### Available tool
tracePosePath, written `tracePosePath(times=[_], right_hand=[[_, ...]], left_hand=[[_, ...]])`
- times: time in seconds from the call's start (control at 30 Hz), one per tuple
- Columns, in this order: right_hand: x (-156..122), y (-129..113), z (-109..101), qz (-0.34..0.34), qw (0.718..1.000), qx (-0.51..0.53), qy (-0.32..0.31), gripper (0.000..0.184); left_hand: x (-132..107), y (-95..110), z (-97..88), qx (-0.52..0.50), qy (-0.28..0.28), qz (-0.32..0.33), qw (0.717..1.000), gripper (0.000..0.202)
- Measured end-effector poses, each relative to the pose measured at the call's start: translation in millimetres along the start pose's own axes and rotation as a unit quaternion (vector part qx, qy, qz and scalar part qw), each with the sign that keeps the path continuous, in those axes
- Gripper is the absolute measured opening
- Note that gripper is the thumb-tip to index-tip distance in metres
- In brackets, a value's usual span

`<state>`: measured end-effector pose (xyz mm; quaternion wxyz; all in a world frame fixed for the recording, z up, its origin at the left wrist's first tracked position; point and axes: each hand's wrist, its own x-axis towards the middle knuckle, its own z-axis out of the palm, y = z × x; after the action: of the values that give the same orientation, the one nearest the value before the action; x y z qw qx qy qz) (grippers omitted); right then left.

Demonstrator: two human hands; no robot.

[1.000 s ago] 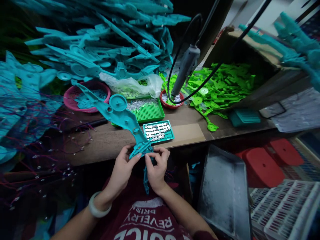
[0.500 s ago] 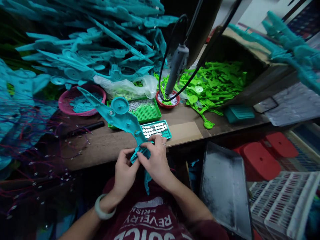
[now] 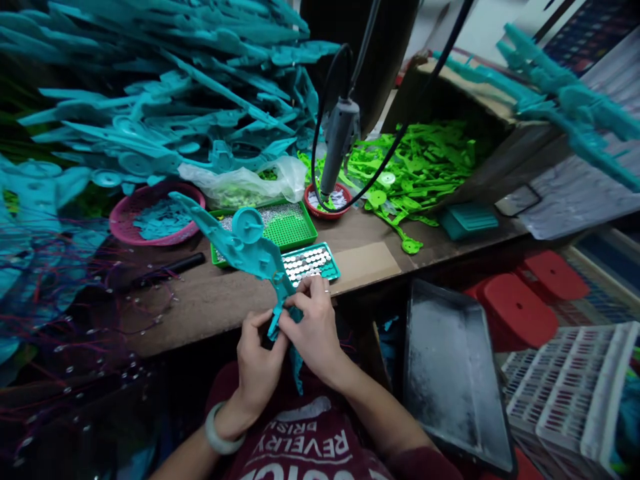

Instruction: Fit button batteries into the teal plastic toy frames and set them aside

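A long teal plastic part (image 3: 257, 257) with a round cup near its upper end slants up and left from my hands. My left hand (image 3: 260, 353) is closed on its lower end, thumb and fingers pinching a narrow piece there. Beside it, my right hand (image 3: 313, 327) grips the same part with bent fingers; the fingertips hide what lies between them. Just beyond my right hand is a small teal tray (image 3: 337, 270) with rows of shiny round metal discs. Behind the part sits a green perforated tray (image 3: 314, 233) holding small silvery pieces.
A pink basket (image 3: 117, 230) of teal pieces and a red bowl (image 3: 330, 215) stand behind. A grey electric screwdriver (image 3: 337, 143) hangs above the bench. Green parts (image 3: 425, 163) spill from a cardboard box. Teal parts (image 3: 175, 100) are heaped at left; a black tray (image 3: 450, 373) is at lower right.
My left hand has shifted slightly right and down, and the teal part has tilted a little with its lower end turned. Both hands keep hold. The whole view has moved slightly.
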<state>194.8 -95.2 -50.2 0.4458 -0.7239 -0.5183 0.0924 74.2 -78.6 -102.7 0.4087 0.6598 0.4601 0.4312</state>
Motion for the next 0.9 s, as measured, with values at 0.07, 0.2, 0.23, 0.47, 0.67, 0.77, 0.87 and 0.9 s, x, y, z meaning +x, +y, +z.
tracePosePath(times=[0.07, 0.2, 0.23, 0.47, 0.67, 0.77, 0.87, 0.9], right_hand=[[0, 2, 3, 0.017, 0.999, 0.038, 0.009, 0.015], [4, 7, 1, 0.035, 0.989, 0.134, 0.044, 0.013], [6, 8, -1, 0.031, 0.988, 0.142, 0.055, 0.012], [13, 7, -11, 0.027, 0.997, 0.044, -0.057, 0.012], [14, 8, -10, 0.024, 0.994, 0.06, -0.086, 0.013], [18, 17, -9, 0.038, 0.987, 0.144, -0.054, 0.012], [24, 29, -7, 0.075, 0.966, 0.249, 0.009, 0.005], [26, 33, -5, 0.075, 0.961, 0.265, 0.024, 0.004]], left_hand=[[0, 0, -0.2, -0.005, 0.0, -0.017, 1.0, 0.029], [4, 1, -1.2, -0.018, -0.002, -0.059, 0.998, 0.031], [6, 2, -1.5, -0.025, -0.004, -0.068, 0.997, 0.031], [4, 2, -1.2, -0.038, 0.004, -0.072, 0.997, 0.029], [0, -5, 1.0, -0.005, 0.0, 0.015, 1.0, 0.026], [5, -6, 2.1, -0.004, -0.003, -0.004, 1.0, 0.028], [12, -5, 2.3, -0.008, -0.018, -0.051, 0.998, 0.03], [14, -4, 2.2, -0.012, -0.024, -0.064, 0.998, 0.031]])
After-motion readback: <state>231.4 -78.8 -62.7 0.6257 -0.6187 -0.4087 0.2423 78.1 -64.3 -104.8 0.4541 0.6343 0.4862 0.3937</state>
